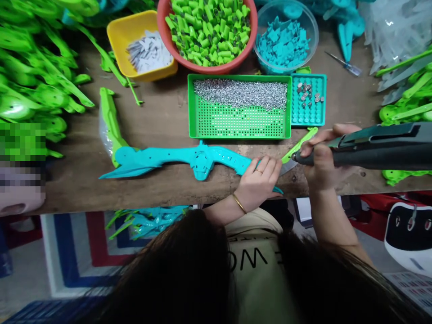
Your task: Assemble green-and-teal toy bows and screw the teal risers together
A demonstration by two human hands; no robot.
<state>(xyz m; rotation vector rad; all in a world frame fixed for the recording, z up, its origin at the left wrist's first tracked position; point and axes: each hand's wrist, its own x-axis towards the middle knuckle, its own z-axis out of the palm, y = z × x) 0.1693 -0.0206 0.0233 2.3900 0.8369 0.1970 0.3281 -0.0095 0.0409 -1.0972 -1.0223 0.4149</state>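
A blue plastic toy bow [162,156] lies across the bench in front of me, with a round-cornered housing at its middle. Green limb pieces extend from both its ends: a left green piece [110,118] and a right green piece [297,146]. My left hand [258,182], wearing a ring and a bangle, lies over the bow's right end with its fingers together, gripping it. An electric screwdriver [378,148] is clasped in my right hand [322,166]. Its tip points left at the right green piece; whether a screw sits there cannot be made out.
Behind the bow stand a green screw tray [239,131], a teal tray [308,118] of small round metal parts, a yellow bin [118,38], a red bowl [209,69] and a clear tub [313,31]. Green parts [37,67] pile up left. A small screwdriver [344,64] lies back right.
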